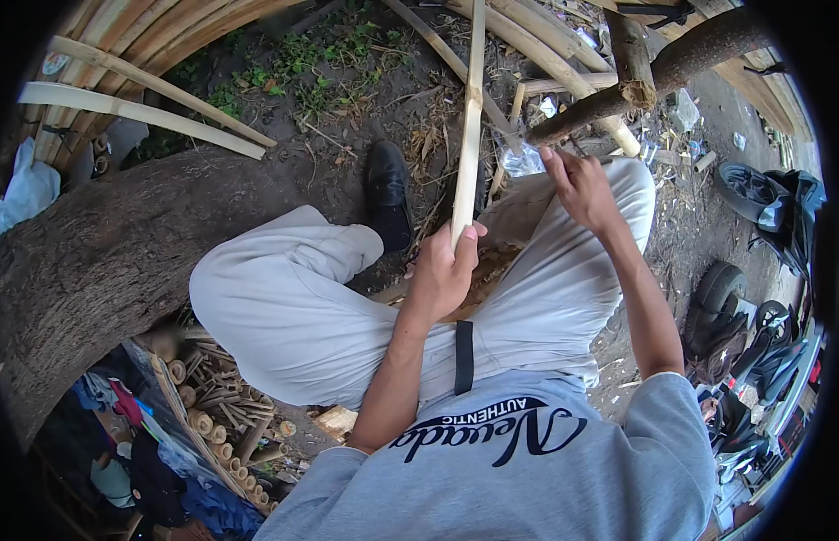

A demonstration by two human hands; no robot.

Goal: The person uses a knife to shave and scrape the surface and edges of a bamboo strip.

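Note:
My left hand [440, 275] is closed around the lower end of a long, pale bamboo strip [470, 135]. The strip stretches away from my lap, with a visible node partway along it. My right hand [582, 189] is curled above my right knee, its thumb pointing up and left. What those fingers hold, if anything, cannot be made out. Close to the thumb is a dark wooden pole [609, 95]. A shiny, clear piece [522, 162], perhaps plastic, shows just left of that hand. My legs in light trousers [293, 298] are spread apart beneath both hands.
A thick tree trunk [122, 243] lies at left. Bamboo poles [564, 68] cross the ground ahead, and more strips [158, 117] lean at upper left. Cut bamboo pieces [230, 388] fill a pile at lower left. Parked motorbikes [753, 352] stand at right.

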